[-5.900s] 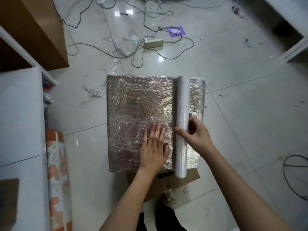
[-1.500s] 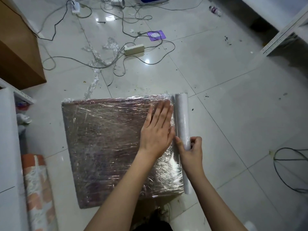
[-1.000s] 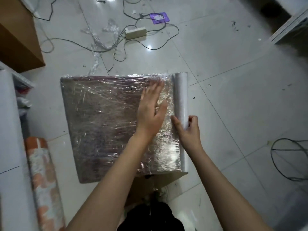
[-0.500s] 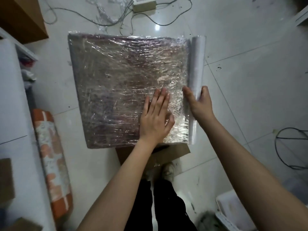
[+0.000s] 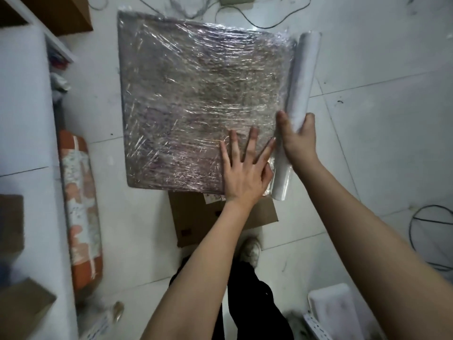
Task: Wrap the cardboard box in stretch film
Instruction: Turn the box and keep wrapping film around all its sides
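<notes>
The cardboard box stands on the tiled floor, its top covered in shiny, wrinkled stretch film. A white roll of stretch film lies along the box's right edge, film running from it onto the top. My left hand presses flat on the film at the near right corner, fingers spread. My right hand grips the roll around its lower half, thumb on the box side.
A flat piece of brown cardboard lies under the box's near edge. An orange patterned roll lies on the floor at left beside a white shelf. Cables trail behind the box and at far right.
The roll has gone from partway across the top to the box's right edge. My left hand slid back along the film to the near right corner. The view has tilted down.
</notes>
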Demonstrator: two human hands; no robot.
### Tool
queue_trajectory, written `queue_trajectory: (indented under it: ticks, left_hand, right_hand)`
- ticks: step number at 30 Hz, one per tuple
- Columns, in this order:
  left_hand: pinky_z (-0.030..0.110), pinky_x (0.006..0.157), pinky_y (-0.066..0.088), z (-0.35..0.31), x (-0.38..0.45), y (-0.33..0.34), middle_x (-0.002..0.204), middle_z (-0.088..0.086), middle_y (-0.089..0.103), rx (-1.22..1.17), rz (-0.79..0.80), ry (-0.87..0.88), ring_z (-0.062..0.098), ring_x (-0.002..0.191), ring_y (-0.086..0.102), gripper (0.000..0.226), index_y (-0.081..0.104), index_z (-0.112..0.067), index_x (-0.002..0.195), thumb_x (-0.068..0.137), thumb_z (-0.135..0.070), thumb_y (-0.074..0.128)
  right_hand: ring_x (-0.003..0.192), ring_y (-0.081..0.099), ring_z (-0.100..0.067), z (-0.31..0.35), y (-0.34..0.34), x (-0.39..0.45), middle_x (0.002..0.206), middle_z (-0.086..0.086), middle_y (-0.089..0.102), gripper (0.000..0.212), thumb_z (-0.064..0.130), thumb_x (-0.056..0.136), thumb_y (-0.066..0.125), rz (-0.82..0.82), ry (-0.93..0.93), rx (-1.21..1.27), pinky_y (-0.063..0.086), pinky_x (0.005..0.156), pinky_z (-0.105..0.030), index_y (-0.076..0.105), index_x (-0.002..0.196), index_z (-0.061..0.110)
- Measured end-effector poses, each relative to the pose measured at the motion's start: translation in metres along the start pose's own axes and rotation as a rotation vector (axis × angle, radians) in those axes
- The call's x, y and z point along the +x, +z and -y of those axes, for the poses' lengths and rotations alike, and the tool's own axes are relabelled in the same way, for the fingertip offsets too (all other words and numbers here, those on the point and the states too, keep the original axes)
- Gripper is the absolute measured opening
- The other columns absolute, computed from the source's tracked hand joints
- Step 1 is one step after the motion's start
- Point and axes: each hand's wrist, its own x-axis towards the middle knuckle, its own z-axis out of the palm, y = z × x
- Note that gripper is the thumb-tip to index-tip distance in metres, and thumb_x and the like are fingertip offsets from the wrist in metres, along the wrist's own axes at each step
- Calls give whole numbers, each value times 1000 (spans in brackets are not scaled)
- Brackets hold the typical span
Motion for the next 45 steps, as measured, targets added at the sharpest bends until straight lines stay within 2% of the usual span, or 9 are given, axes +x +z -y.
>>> queue_trajectory:
  ticks: [9, 14, 18, 24, 30, 34, 38, 42, 45]
  left_hand:
    - [58, 115, 5, 7, -5, -12, 153, 11, 29, -225, -73, 30, 41, 142, 14, 56, 37, -24, 144, 90, -38, 42]
    - [50, 115, 12, 62, -27, -12, 152, 12, 29, -28, -80, 153, 27, 141, 23, 56, 31, -19, 145, 92, -36, 40]
    - [51, 115, 17, 98, -30, -1, 149, 13, 34, 43, -102, 227, 26, 140, 25, 55, 33, -17, 144, 94, -39, 40]
    - [53, 110, 26, 91, -27, 5, 147, 12, 37, 52, -155, 223, 26, 138, 30, 56, 36, -17, 143, 92, -38, 41]
    - [51, 117, 10, 67, -28, -10, 152, 16, 21, 71, -97, 211, 30, 142, 20, 64, 26, -8, 146, 92, -39, 41]
    - [50, 116, 13, 39, -10, -12, 153, 14, 22, 14, -106, 408, 27, 142, 19, 68, 29, -9, 146, 89, -43, 47]
    - [52, 111, 21, 30, -5, -3, 151, 13, 27, 22, -71, 470, 27, 140, 24, 70, 31, -10, 145, 86, -43, 52]
    - [52, 114, 19, 30, -19, 5, 155, 11, 23, -21, -79, 466, 25, 142, 21, 72, 25, -12, 147, 87, -43, 53]
    - [50, 116, 14, 34, -27, 8, 154, 10, 21, -34, -97, 469, 24, 144, 18, 73, 21, -12, 149, 89, -42, 48]
  right_hand:
    - [67, 50, 2, -2, -3, 1, 80, 8, 48, 42, 42, 87, 63, 73, -33, 16, 41, 52, -6, 39, 100, 11]
    - [67, 51, -3, -2, -2, 5, 79, 6, 48, 42, 44, 86, 63, 90, -27, 36, 43, 51, -10, 39, 99, 12]
    - [70, 53, -7, -2, 0, 8, 82, 4, 50, 43, 45, 85, 63, 96, -13, 24, 49, 63, -26, 40, 101, 12]
    - [66, 52, -2, -3, -1, 10, 82, 3, 50, 40, 41, 86, 65, 76, 4, 76, 46, 53, -12, 42, 100, 11]
    - [65, 53, 3, -2, -5, 14, 80, 5, 52, 37, 39, 85, 66, 68, 28, 95, 44, 53, -10, 44, 97, 12]
    - [58, 54, 10, 1, 2, 12, 79, 6, 55, 34, 38, 83, 68, 81, 43, 121, 46, 55, -11, 46, 94, 14]
    - [64, 56, -1, 0, -2, 5, 78, 5, 58, 30, 39, 83, 67, 73, 70, 119, 48, 56, -16, 53, 92, 14]
    - [75, 58, -6, 1, -22, -1, 86, 3, 60, 39, 48, 87, 53, 245, 91, 32, 47, 62, -13, 56, 99, 11]
    - [81, 60, -11, 3, -34, -2, 93, -4, 61, 38, 43, 95, 43, 377, 205, 135, 48, 72, -21, 57, 101, 8]
